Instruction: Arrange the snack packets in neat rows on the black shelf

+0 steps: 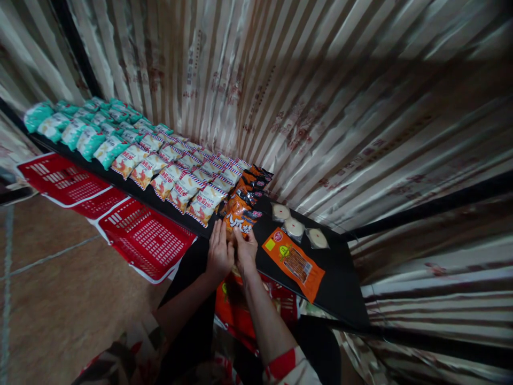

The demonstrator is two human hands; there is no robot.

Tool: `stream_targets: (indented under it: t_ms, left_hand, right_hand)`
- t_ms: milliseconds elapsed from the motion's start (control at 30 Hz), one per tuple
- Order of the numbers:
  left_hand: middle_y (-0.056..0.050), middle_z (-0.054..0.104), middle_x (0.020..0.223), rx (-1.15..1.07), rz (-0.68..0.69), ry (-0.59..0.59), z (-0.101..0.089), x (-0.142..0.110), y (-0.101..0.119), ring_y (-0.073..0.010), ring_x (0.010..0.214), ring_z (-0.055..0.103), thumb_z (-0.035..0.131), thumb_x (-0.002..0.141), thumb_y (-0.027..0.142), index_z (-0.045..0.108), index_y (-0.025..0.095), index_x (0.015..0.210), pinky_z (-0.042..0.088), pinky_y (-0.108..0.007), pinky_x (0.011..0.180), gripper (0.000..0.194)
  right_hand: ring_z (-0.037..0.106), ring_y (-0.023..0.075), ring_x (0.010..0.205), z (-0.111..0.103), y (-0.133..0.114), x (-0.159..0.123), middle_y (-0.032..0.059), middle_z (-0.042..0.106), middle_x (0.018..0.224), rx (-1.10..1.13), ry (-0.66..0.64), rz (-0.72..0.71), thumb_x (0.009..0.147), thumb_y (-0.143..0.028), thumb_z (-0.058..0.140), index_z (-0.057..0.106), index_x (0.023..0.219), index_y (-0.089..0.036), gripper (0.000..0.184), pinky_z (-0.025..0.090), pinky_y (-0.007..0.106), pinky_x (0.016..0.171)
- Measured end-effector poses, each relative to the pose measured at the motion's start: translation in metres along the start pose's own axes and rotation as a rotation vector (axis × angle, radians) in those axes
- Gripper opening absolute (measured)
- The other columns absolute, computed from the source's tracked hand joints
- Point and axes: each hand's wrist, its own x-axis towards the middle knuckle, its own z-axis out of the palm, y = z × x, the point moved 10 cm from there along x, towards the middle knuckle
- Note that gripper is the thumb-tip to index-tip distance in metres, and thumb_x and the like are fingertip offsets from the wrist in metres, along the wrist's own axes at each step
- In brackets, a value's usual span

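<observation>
Both hands meet at an orange and black snack bag [239, 213] near the front edge of the black shelf [340, 272]. My left hand [220, 250] lies along the bag's left lower side with fingers stretched out and close together. My right hand [245, 248] has its fingers curled on the bag's lower right part, gripping it. Behind this bag, more orange and black bags [256, 176] stand in a row toward the curtain. Just left of them are white and orange snack bags [205, 202] in several rows. An orange flat packet [294, 262] lies to the right.
Green snack bags [106, 151] fill the shelf's far left. Three round pale items in clear wrap [294, 228] lie right of the hands. Red baskets [148, 235] sit below the shelf's front edge, and a striped curtain [256, 80] hangs behind it. Orange packages [236, 310] lie below my forearms.
</observation>
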Motion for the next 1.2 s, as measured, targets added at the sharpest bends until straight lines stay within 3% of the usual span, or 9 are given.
stream_targets:
  t_ms: [167, 433, 733, 933, 1200]
  left_hand:
    - [-0.015, 0.018, 0.151, -0.025, 0.006, -0.007, 0.0, -0.001, 0.004, -0.025, 0.139, 0.015, 0.035, 0.082, 0.012, 0.03, 0.01, 0.14, 0.023, -0.046, 0.112, 0.058]
    - [-0.015, 0.02, 0.15, -0.026, 0.022, 0.011, 0.007, 0.0, 0.002, -0.0234, 0.139, 0.014, 0.033, 0.085, 0.012, 0.034, 0.008, 0.137, 0.022, -0.043, 0.113, 0.052]
    - [-0.015, 0.016, 0.151, -0.067, 0.024, 0.015, 0.013, 0.002, -0.003, -0.0239, 0.14, 0.01, 0.033, 0.084, 0.009, 0.025, 0.009, 0.142, 0.02, -0.047, 0.113, 0.058]
    - [-0.013, 0.014, 0.152, -0.121, -0.025, 0.021, 0.019, 0.003, -0.011, -0.0247, 0.14, 0.01, 0.033, 0.081, 0.008, 0.025, 0.009, 0.142, 0.019, -0.048, 0.113, 0.061]
    - [-0.01, 0.018, 0.151, -0.162, -0.062, 0.019, 0.023, 0.011, -0.02, -0.0225, 0.14, 0.011, 0.031, 0.086, 0.015, 0.031, 0.012, 0.14, 0.016, -0.045, 0.114, 0.054]
  right_hand:
    - [0.062, 0.0151, 0.08, 0.009, -0.001, 0.009, 0.0023, 0.068, 0.093, -0.093, -0.037, -0.077, 0.067, -0.038, 0.069, 0.061, 0.102, -0.019, 0.041, 0.05, 0.028, 0.077]
    - [0.062, 0.0145, 0.08, 0.012, -0.003, 0.021, 0.0022, 0.067, 0.092, -0.209, -0.058, -0.181, 0.071, -0.039, 0.065, 0.059, 0.101, -0.019, 0.037, 0.05, 0.028, 0.077]
    - [0.062, 0.0154, 0.088, 0.002, -0.005, 0.02, 0.0042, 0.066, 0.104, -0.242, 0.022, -0.173, 0.067, -0.035, 0.068, 0.053, 0.118, -0.019, 0.055, 0.048, 0.029, 0.082]
    - [0.061, 0.0158, 0.083, 0.0, 0.0, 0.02, 0.0028, 0.068, 0.097, -0.278, -0.012, -0.147, 0.067, -0.033, 0.066, 0.059, 0.111, -0.02, 0.047, 0.048, 0.03, 0.081]
    - [0.061, 0.0144, 0.079, 0.005, 0.007, 0.028, 0.0006, 0.068, 0.095, -0.261, -0.053, -0.133, 0.069, -0.034, 0.065, 0.056, 0.115, -0.02, 0.049, 0.049, 0.029, 0.079]
